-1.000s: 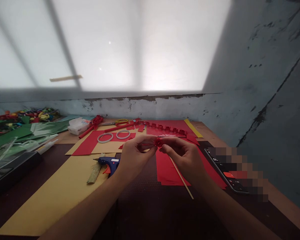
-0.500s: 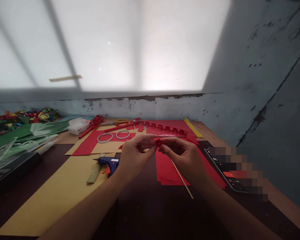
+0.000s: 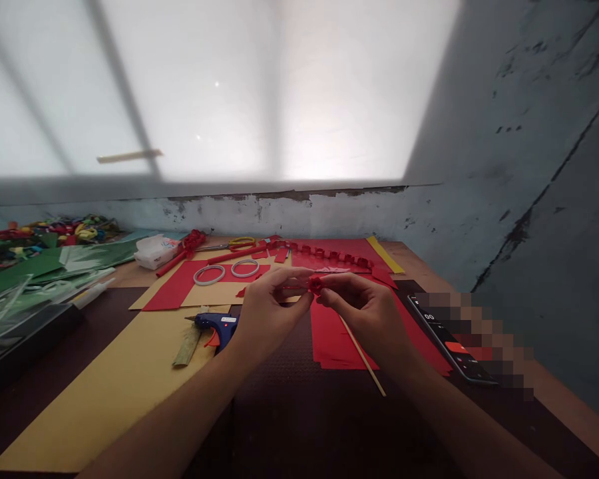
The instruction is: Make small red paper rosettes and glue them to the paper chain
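Note:
Between the fingertips of both hands is a small red paper flower, held above the table. My left hand pinches it from the left, thumb and fingers meeting at its edge. From the right, my right hand closes thumb and forefinger on it. Below the right hand a thin wooden stick lies slanted, its upper end hidden by that hand. Red paper sheets lie under it. Just left of my left hand, a blue glue gun rests on a rolled greenish strip.
Behind the hands are a row of red paper curls, two tape rolls, yellow-handled scissors and a red rolled tube with a flower. A phone lies right. Tan paper and a black box are left.
Both hands stay in place around the red paper flower, which has turned very slightly between the fingertips. Nothing on the table has moved.

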Available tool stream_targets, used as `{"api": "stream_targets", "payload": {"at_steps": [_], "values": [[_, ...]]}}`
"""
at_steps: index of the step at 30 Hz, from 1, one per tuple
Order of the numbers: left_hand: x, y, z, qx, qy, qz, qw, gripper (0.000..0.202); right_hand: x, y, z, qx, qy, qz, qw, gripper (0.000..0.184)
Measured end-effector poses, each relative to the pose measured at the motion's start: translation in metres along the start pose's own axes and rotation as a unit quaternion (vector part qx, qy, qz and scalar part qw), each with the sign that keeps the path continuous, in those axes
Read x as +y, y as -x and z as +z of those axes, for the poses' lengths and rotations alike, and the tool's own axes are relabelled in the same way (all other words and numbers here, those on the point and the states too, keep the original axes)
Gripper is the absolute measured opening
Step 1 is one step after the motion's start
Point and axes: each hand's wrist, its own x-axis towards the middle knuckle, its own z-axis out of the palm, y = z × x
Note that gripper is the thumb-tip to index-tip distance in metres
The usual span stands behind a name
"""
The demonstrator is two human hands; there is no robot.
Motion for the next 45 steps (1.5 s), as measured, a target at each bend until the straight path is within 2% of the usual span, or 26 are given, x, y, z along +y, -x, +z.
{"api": "stream_targets", "payload": {"at_steps": [12,21,24,27,30,34,41,45], "values": [[0.004,-0.001,-0.001,-0.019,0.016,-0.043,0.999,0.016,0.005,0.000,-0.003,0.003,0.010,-0.005,1.000,0.015],[0.004,-0.001,-0.002,-0.024,0.012,-0.039,0.999,0.016,0.004,-0.001,-0.003,0.002,0.013,-0.003,1.000,0.015],[0.004,0.000,-0.002,-0.036,0.009,-0.046,0.998,0.022,0.004,-0.001,-0.003,0.002,0.014,0.003,1.000,0.016],[0.003,0.001,-0.001,-0.052,-0.026,-0.022,0.998,0.035,0.006,-0.001,-0.003,-0.006,0.022,0.022,0.999,0.020],[0.000,0.002,0.000,-0.054,-0.074,0.017,0.996,0.038,0.008,-0.002,-0.005,-0.024,0.035,0.040,0.998,0.021],[-0.002,0.001,-0.001,-0.063,-0.112,0.027,0.991,0.033,0.011,-0.003,-0.005,-0.038,0.052,0.046,0.997,0.021],[-0.002,0.001,-0.001,-0.065,-0.126,0.013,0.990,0.029,0.013,-0.004,-0.005,-0.011,0.069,0.061,0.996,0.020],[-0.001,0.001,-0.002,-0.067,-0.142,0.028,0.987,0.024,0.010,-0.004,-0.005,-0.032,0.081,0.060,0.994,0.019]]}}
